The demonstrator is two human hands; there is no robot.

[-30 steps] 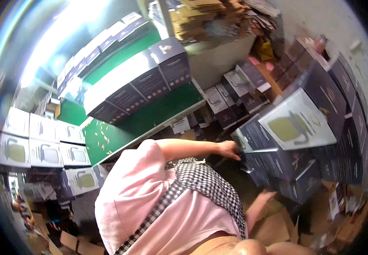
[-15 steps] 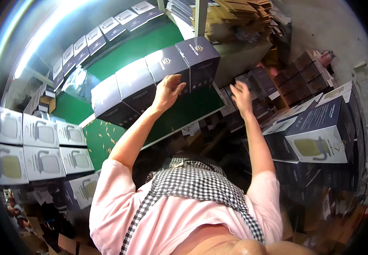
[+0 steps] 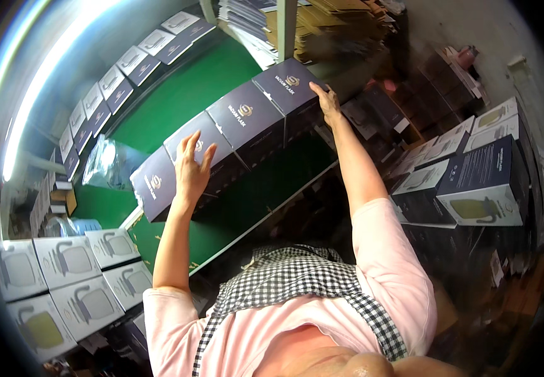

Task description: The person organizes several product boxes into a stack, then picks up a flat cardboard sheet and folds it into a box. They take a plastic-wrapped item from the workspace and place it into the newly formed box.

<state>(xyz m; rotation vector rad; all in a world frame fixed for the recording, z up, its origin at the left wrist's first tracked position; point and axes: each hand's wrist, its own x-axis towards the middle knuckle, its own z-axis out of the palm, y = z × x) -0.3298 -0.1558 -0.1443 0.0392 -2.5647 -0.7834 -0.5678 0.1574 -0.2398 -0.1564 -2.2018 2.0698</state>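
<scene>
Four-sided dark blue flask cartons (image 3: 244,116) stand side by side in a slanting row on the green tabletop (image 3: 168,94), their lids shut. My left hand (image 3: 190,169) is over the near edge of the row toward its left end, fingers spread in front of a carton top; whether it touches is unclear. At the row's right end, my right hand (image 3: 327,103) rests against the outer carton (image 3: 288,85) with its fingers stretched out. Neither hand is wrapped round anything. The row's near sides are in shadow.
More cartons line the table's far edge (image 3: 137,63). White-fronted cartons with jug pictures are stacked at left (image 3: 74,261) and right (image 3: 479,188). A clear plastic bag (image 3: 108,160) lies behind the row. Flattened cardboard (image 3: 328,28) is piled beyond a post (image 3: 286,28).
My left hand has moved left along the row. My right hand has come in from the side to the right-end carton. The whole view has shifted.
</scene>
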